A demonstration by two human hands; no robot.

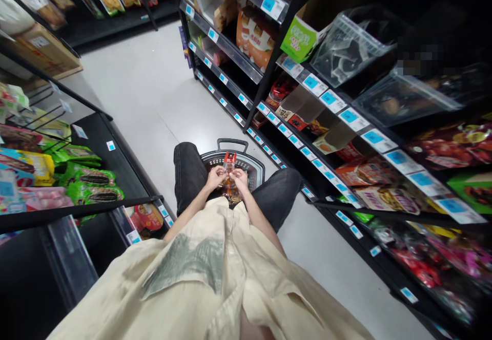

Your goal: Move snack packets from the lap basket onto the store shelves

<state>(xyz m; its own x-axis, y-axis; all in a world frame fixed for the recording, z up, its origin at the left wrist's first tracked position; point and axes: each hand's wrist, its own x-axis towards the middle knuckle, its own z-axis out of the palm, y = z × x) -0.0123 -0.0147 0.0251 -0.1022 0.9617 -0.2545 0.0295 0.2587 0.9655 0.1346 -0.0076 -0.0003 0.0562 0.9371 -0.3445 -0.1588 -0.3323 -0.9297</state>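
I am crouched in a shop aisle with my knees apart. My left hand point(214, 177) and my right hand point(241, 178) are close together in front of me, both closed on a small red snack packet point(229, 164) held upright between them. Below my hands sits a dark round shopping basket point(257, 167) on the floor, its handle pointing away from me. More packets lie inside the basket, mostly hidden by my hands.
Dark shelving point(292, 125) with blue price tags and snack packs runs along the right. Another shelf point(88, 176) with green and pink packets stands at the left. Pale floor point(154, 89) stretches ahead. A cardboard box point(49, 50) sits at far left.
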